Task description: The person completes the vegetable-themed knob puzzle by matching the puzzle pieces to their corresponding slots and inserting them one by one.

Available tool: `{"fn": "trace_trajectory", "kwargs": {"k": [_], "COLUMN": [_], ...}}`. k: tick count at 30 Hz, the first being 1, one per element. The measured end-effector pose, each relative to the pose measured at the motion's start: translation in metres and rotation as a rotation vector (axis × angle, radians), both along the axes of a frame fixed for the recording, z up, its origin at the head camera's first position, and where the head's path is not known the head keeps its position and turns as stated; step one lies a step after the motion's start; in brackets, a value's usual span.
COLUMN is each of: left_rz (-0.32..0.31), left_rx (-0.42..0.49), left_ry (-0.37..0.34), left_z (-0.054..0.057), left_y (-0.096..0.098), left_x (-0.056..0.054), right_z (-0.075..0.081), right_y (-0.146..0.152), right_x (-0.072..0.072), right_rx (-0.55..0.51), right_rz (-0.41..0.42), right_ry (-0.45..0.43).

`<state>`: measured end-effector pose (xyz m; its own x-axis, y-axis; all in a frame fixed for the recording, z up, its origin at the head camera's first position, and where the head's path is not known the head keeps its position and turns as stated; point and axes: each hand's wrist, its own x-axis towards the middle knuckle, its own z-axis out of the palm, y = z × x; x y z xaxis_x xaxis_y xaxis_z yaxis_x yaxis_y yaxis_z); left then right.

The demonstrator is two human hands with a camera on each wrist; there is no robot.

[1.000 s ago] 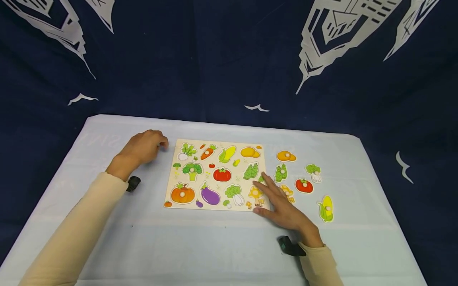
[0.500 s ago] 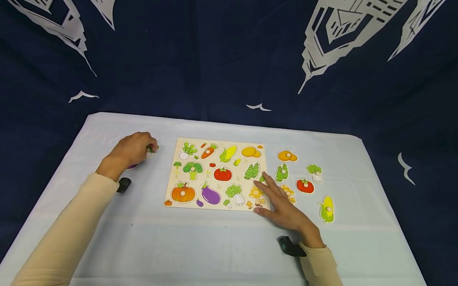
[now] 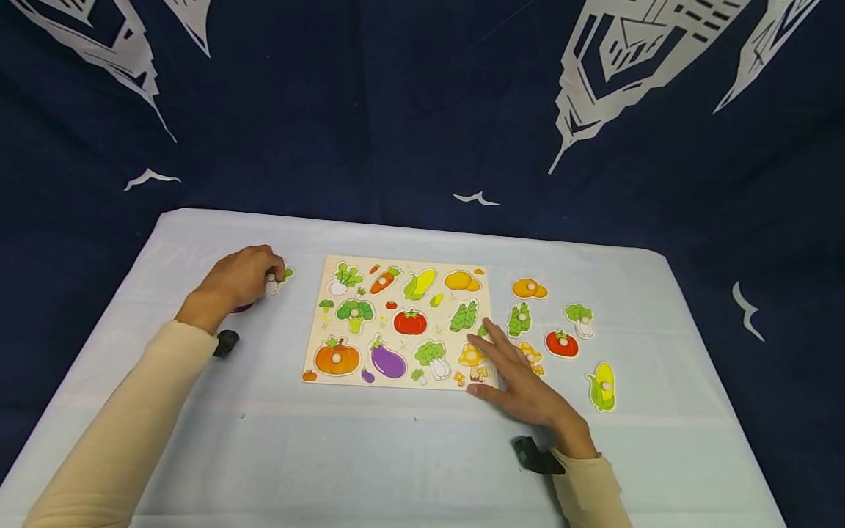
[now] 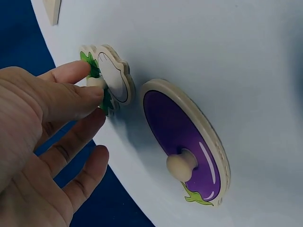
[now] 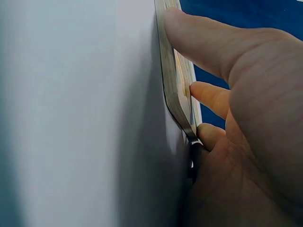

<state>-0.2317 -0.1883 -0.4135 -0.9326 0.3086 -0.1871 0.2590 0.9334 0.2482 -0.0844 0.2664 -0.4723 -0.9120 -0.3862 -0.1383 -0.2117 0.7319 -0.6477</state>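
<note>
At the left of the table my left hand [image 3: 240,277] pinches the knob of a wooden radish puzzle piece [image 4: 112,78] between thumb and index finger. Its other fingers spread loosely in the left wrist view. Just beside it lies an eggplant piece [image 4: 163,120] with a round knob, mostly covered by the hand in the head view. My right hand [image 3: 524,385] rests on the right edge of the wooden vegetable puzzle board [image 3: 399,380], fingers spread and thumb on the near corner. Broccoli [image 3: 355,315] and pumpkin [image 3: 337,359] pieces with knobs sit in the board.
Right of the board lie loose pieces: potato [image 3: 529,288], asparagus [image 3: 518,319], cabbage [image 3: 579,320], tomato [image 3: 562,343] and corn [image 3: 601,386]. A mushroom piece [image 3: 530,354] is partly behind the right hand. A dark blue curtain [image 3: 396,110] hangs behind the white table [image 3: 330,462].
My left hand has moved left, away from the board's side, onto the radish piece and now grips its knob. The right hand has stayed on the board.
</note>
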Motion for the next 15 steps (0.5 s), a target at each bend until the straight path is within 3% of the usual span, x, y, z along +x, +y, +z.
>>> {"fn": "trace_trajectory", "kwargs": {"k": [15], "left_rz": [0.019], "left_rx": [-0.006], "left_ry": [-0.030], "left_z": [-0.0049], "left_y": [-0.0025], "left_x": [-0.0036], "right_z": [-0.0001], "right_y": [-0.0002], "right_x": [-0.0004], "right_rx": [-0.004], "right_rz": [0.000], "right_ry": [0.006]}}
